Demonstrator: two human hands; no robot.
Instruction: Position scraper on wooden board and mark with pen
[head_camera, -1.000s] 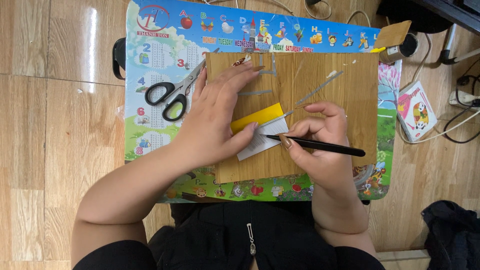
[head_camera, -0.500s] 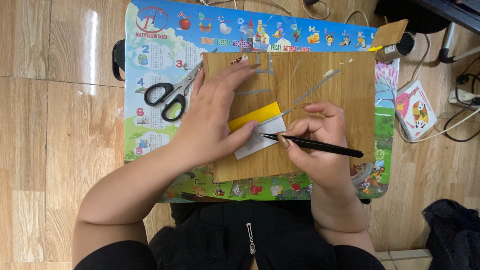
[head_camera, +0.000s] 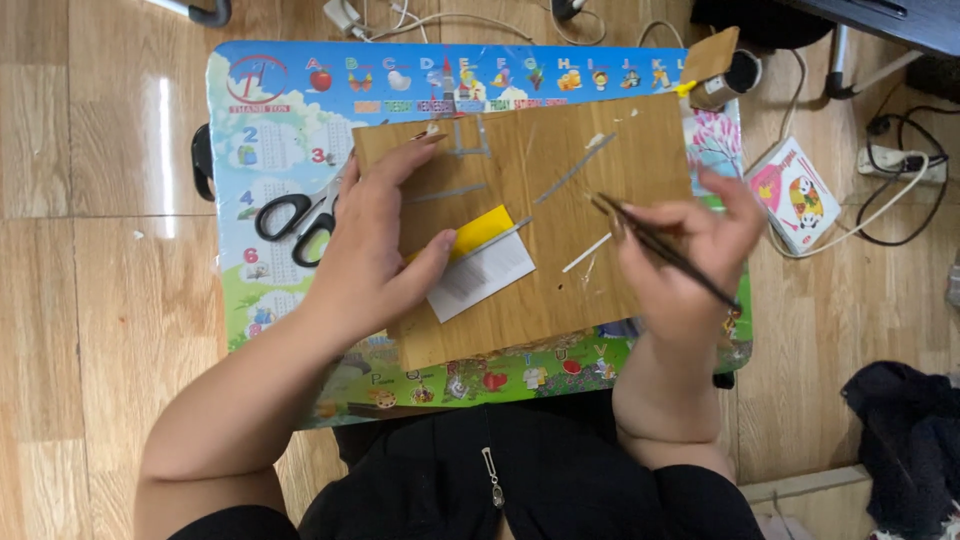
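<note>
My left hand presses flat on a wooden board, its thumb pinning a folded paper piece, yellow on top and white below. My right hand hovers to the right of the paper and grips a thin black pen-like tool, its tip pointing up-left, clear of the paper. Thin paper strips lie scattered on the board.
The board rests on a colourful children's lap table. Black-handled scissors lie on it beside my left hand. A small cardboard-covered cup stands at the top right. A booklet, cables and dark cloth lie on the wooden floor.
My right hand has lifted the tool off the paper and moved right; the tool now points up-left. The left hand stays on the paper.
</note>
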